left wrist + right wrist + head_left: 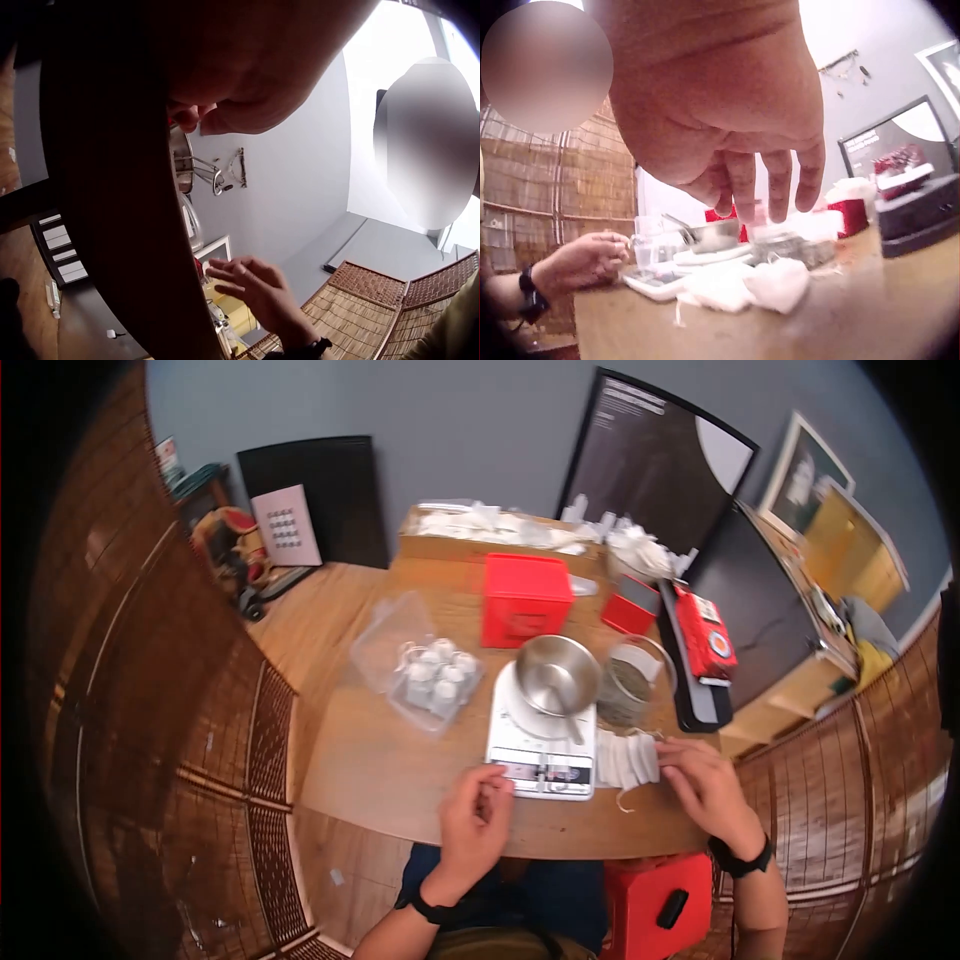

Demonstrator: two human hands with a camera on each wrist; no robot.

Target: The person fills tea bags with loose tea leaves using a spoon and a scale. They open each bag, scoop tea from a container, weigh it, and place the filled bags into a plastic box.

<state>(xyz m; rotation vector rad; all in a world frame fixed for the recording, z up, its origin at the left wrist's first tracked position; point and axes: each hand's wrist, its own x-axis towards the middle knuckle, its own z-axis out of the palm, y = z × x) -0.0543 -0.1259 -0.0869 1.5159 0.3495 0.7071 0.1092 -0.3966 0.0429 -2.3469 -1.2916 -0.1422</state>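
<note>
A steel pot (558,678) with a handle stands on a white kitchen scale (505,732). My left hand (476,822) is at the scale's front left corner, its fingers loosely bent and holding nothing. To the right of the scale, several small white drawstring bags (628,759) lie in an overlapping row. My right hand (708,788) hovers at the right end of that row; in the right wrist view its fingers (778,187) hang down, relaxed, above and behind the bags (778,283). Behind the bags is a clear container (625,695) of dark, loose, dried-looking material.
A clear lidded box (425,717) of filled white bags sits left of the scale. Behind stand a red box (525,600) and a cardboard tray (440,547) of white pieces. At right, a red packet (706,635) lies on a black device (700,705). A red stool (650,910) is below the table.
</note>
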